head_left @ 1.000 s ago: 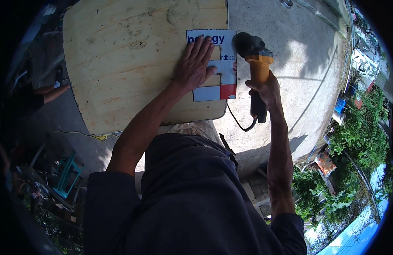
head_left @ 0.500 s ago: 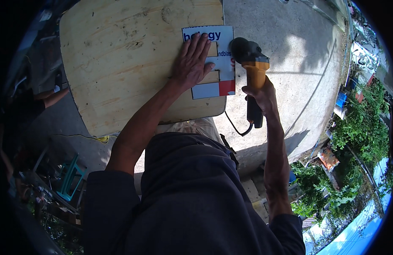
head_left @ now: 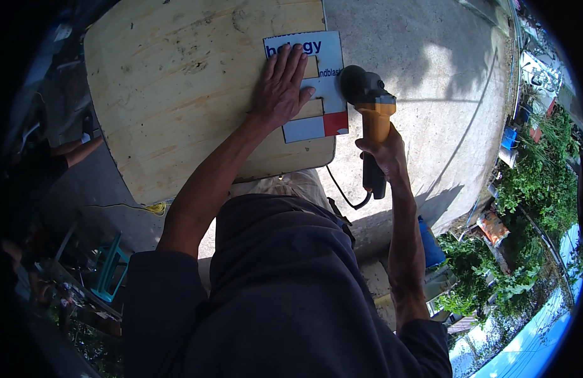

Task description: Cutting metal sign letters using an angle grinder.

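My left hand (head_left: 281, 88) lies flat with fingers stretched, pressing on a printed sheet panel (head_left: 332, 89) cut in the shape of a letter E. The panel is white with blue print and a red corner, and it rests at the right edge of a plywood tabletop (head_left: 178, 94), jutting slightly past it. My right hand (head_left: 386, 151) is wrapped round the body of an orange and black angle grinder (head_left: 375, 120). The grinder's dark disc is at the panel's right edge; whether it touches or spins I cannot tell. A black cord (head_left: 342, 194) trails from its handle.
Concrete floor (head_left: 430, 126) spreads right of the table. A person's arm (head_left: 83, 151) shows at the left, with a green plastic stool (head_left: 110, 268) below it. Yellow cord (head_left: 154, 208) hangs by the table's near left corner. Plants (head_left: 537, 164) line the far right.
The grinder has moved slightly toward me along the panel's right edge. My left hand stays flat on the panel, and the view has shifted a little.
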The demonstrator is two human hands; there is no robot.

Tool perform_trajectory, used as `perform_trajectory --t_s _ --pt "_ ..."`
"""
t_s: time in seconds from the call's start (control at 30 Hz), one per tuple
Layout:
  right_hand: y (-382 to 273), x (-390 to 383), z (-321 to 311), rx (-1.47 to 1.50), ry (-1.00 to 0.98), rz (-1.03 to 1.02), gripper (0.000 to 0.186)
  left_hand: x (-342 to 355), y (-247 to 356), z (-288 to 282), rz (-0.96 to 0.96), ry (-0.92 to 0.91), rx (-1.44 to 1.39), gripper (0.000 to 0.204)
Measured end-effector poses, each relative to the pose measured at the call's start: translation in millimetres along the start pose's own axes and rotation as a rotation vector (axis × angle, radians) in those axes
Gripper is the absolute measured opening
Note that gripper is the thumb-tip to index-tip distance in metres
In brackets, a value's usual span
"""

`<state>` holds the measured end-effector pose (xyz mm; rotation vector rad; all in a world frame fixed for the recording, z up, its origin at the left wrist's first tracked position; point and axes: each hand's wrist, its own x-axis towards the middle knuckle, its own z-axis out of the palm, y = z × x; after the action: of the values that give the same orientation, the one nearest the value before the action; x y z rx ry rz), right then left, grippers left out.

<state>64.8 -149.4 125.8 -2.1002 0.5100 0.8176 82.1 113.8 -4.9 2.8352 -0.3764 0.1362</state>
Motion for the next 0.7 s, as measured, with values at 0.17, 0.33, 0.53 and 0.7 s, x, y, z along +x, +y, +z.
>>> perform_trajectory --t_s 0.17,0.33,0.53,0.7 --pt "14.7 -9.8 2.2 0.000 0.016 0.009 0.058 0.8 0.2 -1.4 0.000 -0.013 -0.011 0.077" --pt "26.2 -19.7 7.9 -0.005 0.038 -0.012 0.058 -0.2 -1.6 2.0 0.008 0.022 -0.092 0.079" --pt "30.8 -33.3 9.2 0.017 0.018 0.031 0.058 -0.2 -1.3 3.1 0.012 0.018 -0.067 0.078" --pt "43.2 -41.8 10.9 0.035 0.018 0.044 0.057 0.6 -2.0 4.4 0.019 0.034 -0.112 0.078"
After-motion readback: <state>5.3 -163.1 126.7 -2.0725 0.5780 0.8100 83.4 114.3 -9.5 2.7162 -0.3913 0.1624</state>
